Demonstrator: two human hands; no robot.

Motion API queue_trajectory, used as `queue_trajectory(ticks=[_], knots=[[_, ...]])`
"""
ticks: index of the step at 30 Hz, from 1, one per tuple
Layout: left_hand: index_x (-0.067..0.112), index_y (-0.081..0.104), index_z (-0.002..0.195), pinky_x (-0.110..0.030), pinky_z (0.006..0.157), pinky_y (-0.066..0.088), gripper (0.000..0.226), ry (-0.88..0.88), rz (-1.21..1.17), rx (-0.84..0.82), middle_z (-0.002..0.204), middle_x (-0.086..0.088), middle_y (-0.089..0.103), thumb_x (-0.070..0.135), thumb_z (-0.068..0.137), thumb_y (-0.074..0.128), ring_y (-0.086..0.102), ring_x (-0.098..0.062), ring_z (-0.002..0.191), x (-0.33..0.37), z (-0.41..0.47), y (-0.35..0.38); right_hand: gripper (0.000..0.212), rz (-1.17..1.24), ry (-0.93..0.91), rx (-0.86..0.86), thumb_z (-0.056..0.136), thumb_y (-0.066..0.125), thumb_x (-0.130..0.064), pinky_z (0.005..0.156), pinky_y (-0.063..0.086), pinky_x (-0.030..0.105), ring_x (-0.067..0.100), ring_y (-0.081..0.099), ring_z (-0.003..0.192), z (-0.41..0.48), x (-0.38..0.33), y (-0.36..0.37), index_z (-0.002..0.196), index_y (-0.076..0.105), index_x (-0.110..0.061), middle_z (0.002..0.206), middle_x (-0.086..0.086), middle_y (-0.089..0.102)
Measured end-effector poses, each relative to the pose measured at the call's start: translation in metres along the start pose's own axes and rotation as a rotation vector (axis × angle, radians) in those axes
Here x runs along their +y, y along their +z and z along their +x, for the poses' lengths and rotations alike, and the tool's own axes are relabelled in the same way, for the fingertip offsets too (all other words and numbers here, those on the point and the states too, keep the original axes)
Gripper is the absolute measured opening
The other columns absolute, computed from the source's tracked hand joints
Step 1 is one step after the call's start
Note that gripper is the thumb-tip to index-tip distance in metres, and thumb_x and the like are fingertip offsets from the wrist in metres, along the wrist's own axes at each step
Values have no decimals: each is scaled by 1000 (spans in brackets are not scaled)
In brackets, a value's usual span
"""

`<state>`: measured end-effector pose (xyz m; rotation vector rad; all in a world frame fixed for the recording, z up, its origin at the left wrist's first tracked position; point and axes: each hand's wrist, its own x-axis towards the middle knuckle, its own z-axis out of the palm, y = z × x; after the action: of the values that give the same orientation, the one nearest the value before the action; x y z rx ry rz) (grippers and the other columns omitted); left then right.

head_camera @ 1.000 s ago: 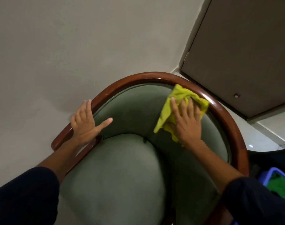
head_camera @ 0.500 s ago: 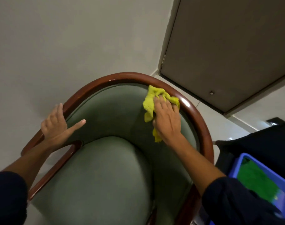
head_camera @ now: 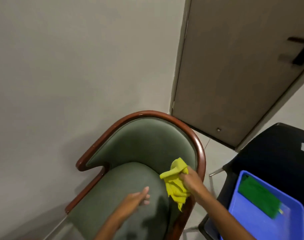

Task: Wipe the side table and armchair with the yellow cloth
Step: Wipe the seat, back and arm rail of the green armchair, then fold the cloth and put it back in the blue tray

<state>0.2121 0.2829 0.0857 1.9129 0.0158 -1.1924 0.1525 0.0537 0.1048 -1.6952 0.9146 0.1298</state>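
Note:
The armchair (head_camera: pixel 141 146) has green upholstery and a curved dark wooden frame; it stands against the wall below me. My right hand (head_camera: pixel 191 179) grips the bunched yellow cloth (head_camera: pixel 175 184) at the right inner side of the chair, near the wooden arm. My left hand (head_camera: pixel 139 198) hovers over the seat cushion with fingers loosely apart, holding nothing. No side table is in view.
A closed door (head_camera: pixel 234 66) with a dark handle stands behind the chair on the right. A black chair (head_camera: pixel 272 153) at right carries a blue plastic bin (head_camera: pixel 262 220) with a green cloth (head_camera: pixel 258 196) inside. A plain wall (head_camera: pixel 78 66) fills the left.
My right hand slid the cloth from the top of the backrest down to the chair's right side. My left hand left the left armrest and moved over the seat. The view pulled back.

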Motion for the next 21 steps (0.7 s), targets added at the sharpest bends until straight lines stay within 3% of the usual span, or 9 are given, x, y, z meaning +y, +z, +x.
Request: queue_trajectory(ticks=[2, 4, 5, 7, 10, 13, 15, 18, 21], knots=[[18, 71, 105, -30, 84, 48, 80, 45, -150, 6, 103, -3, 77, 84, 66, 46, 69, -14, 101, 10, -33, 25, 23, 180, -25, -50, 93, 50, -7, 75, 54, 36, 22, 61, 85, -49, 6, 7, 108, 57, -22, 103, 6, 65], [20, 71, 105, -34, 84, 53, 64, 72, -210, 7, 103, -3, 77, 75, 81, 47, 70, -18, 100, 20, -55, 42, 22, 425, -66, -166, 93, 46, -4, 59, 52, 40, 31, 61, 67, -93, 10, 9, 108, 59, -14, 81, 13, 65], [21, 71, 105, -35, 83, 56, 58, 110, -211, -8, 101, -2, 77, 70, 81, 53, 71, -18, 97, 24, -67, 50, 17, 512, -96, -203, 92, 46, -6, 52, 49, 44, 33, 59, 58, -112, 13, 7, 103, 59, -10, 71, 16, 63], [19, 70, 106, -32, 76, 60, 53, 203, -197, -46, 96, 2, 77, 60, 72, 71, 73, -12, 87, 30, -85, 69, 18, 637, -95, -179, 93, 47, -14, 48, 49, 44, 34, 62, 54, -132, 21, 2, 105, 59, -7, 70, 19, 64], [16, 72, 100, -26, 74, 59, 42, 309, -71, -11, 85, 6, 74, 43, 69, 81, 69, -1, 73, 36, -99, 98, 32, 839, -18, -65, 98, 44, -26, 55, 59, 39, 31, 71, 74, -139, 44, -10, 124, 55, -11, 93, 20, 70], [24, 70, 93, -41, 83, 60, 46, 427, 112, 105, 90, 4, 75, 50, 57, 81, 71, -11, 82, 43, -104, 124, 42, 1019, 49, -40, 101, 37, -34, 71, 60, 45, 37, 66, 97, -141, 62, -27, 131, 51, -8, 112, 25, 66], [28, 65, 95, -46, 82, 59, 47, 492, 160, 90, 92, 1, 75, 49, 56, 79, 72, -18, 87, 48, -106, 141, 47, 1091, 65, -33, 101, 33, -37, 82, 55, 49, 37, 65, 98, -145, 67, -40, 121, 59, -3, 104, 23, 71], [24, 64, 100, -39, 81, 60, 34, 616, 90, 55, 94, -5, 74, 22, 67, 72, 71, -17, 85, 69, -111, 169, 48, 1177, -11, -59, 98, 36, -34, 94, 48, 55, 40, 64, 101, -146, 78, -72, 107, 68, 0, 103, 24, 72], [19, 65, 101, -27, 76, 56, 33, 676, -41, -37, 91, -5, 72, 6, 71, 66, 66, -11, 80, 105, -113, 189, 46, 1167, -22, 126, 92, 38, -36, 85, 46, 45, 34, 63, 94, -133, 111, -127, 100, 70, -5, 110, 22, 68]])
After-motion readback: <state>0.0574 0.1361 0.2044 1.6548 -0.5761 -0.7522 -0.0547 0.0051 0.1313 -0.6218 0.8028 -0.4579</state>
